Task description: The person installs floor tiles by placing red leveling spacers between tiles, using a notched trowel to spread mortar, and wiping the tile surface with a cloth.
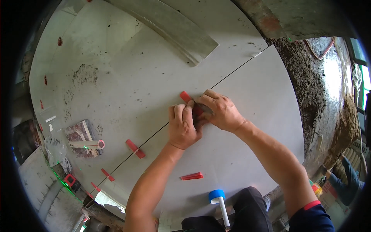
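Two large pale grey floor tiles meet along a thin dark seam [236, 69]. Over that seam my left hand [181, 127] is closed, its fingertips pinching a red plastic tile-leveling wedge [186, 96]. My right hand [224, 112] grips around the wedge's lower end, fingers and thumb curled in; part of the wedge is hidden between the hands. Further down the seam sits another red wedge [135, 149], with smaller ones [108, 174] beyond it. Loose red wedges [191, 176] lie together on the near tile. A white clip [258, 54] stands in the seam at the upper right.
A long grey board [174, 33] lies across the far tile. At left are a plastic package [79, 135] with a white tube [87, 144] and a red device [70, 179] by a green light line. A blue-headed mallet [216, 195] rests near my legs. Wet mortar [305, 81] borders the right; another person [349, 179] is beyond.
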Motion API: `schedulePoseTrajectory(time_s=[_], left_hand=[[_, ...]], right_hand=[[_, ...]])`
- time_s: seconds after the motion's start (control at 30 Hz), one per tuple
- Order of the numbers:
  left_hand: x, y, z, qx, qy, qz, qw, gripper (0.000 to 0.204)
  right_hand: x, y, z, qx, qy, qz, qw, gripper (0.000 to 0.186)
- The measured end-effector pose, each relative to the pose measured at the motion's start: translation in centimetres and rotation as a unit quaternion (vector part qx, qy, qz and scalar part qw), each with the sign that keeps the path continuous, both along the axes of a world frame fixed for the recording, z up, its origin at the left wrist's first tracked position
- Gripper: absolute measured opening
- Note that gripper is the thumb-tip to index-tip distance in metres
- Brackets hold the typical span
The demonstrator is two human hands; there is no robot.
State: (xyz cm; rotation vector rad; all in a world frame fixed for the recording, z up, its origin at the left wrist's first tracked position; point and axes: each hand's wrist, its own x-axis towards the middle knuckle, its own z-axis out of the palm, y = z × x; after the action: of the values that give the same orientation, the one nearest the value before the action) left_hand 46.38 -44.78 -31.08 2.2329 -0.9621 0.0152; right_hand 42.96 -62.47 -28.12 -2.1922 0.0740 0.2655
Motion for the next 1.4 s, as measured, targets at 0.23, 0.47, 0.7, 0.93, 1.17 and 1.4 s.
schedulePoseTrajectory(time_s=[0.23, 0.47, 0.7, 0.93, 1.17, 1.4], left_hand=[[0.6, -0.6, 0.0, 0.027, -0.050, -0.022, 0.998, 0.041], [-1.1, 1.5, 0.5, 0.129, -0.095, 0.055, 0.986, 0.062], [-5.3, 5.2, 1.0, 0.224, -0.037, 0.149, 0.962, 0.079], [-5.0, 6.2, -0.1, 0.169, -0.070, 0.145, 0.972, 0.071], [-5.0, 5.5, 0.0, 0.173, -0.055, 0.128, 0.975, 0.070], [-4.7, 5.8, 0.1, 0.181, -0.073, 0.125, 0.973, 0.072]], right_hand=[[0.9, 0.0, -0.1, -0.006, -0.058, -0.010, 0.998, 0.035], [-1.1, 2.5, 1.3, 0.005, -0.028, -0.143, 0.989, 0.044], [-18.6, 11.4, 1.7, -0.103, -0.077, 0.234, 0.964, 0.050], [-16.1, 1.5, 0.0, -0.102, -0.047, -0.237, 0.965, 0.031], [-7.0, -14.1, 0.4, -0.147, -0.045, -0.372, 0.916, 0.032], [-2.5, -14.5, 0.3, -0.192, -0.069, -0.318, 0.926, 0.021]])
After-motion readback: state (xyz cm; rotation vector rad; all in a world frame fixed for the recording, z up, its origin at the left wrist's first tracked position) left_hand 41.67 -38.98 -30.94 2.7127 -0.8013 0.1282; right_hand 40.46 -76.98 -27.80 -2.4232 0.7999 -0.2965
